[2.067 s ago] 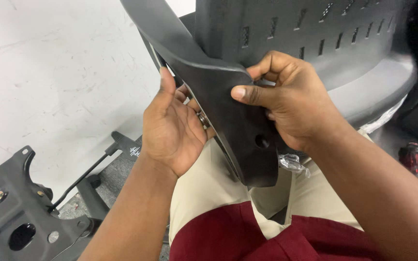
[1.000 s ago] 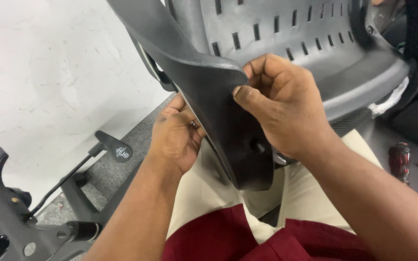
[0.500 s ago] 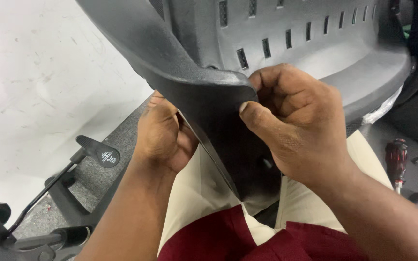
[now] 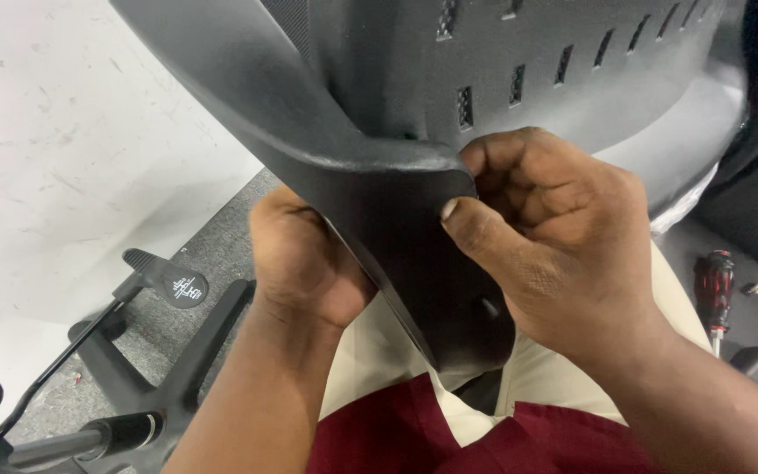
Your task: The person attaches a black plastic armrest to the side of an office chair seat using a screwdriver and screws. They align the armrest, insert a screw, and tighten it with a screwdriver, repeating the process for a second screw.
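Note:
A large black plastic chair back [image 4: 379,96] with slotted vents fills the top of the head view, and its curved lower bracket [image 4: 414,254] comes down over my lap. My right hand [image 4: 554,237] grips the bracket's right edge, thumb pressed on its front face. My left hand [image 4: 304,263] is tucked behind the bracket's left side, fingers hidden under it. What those fingers hold cannot be seen.
A black chair mechanism with a lever and round knob [image 4: 182,285] lies on the grey mat at lower left. A red-handled screwdriver [image 4: 714,290] lies on the floor at right, with a small screw [image 4: 752,288] beside it. The white floor [image 4: 72,149] spreads to the left.
The chair back has come closer and lower in view. My left hand has slid further behind the bracket. My right hand has tightened on its edge.

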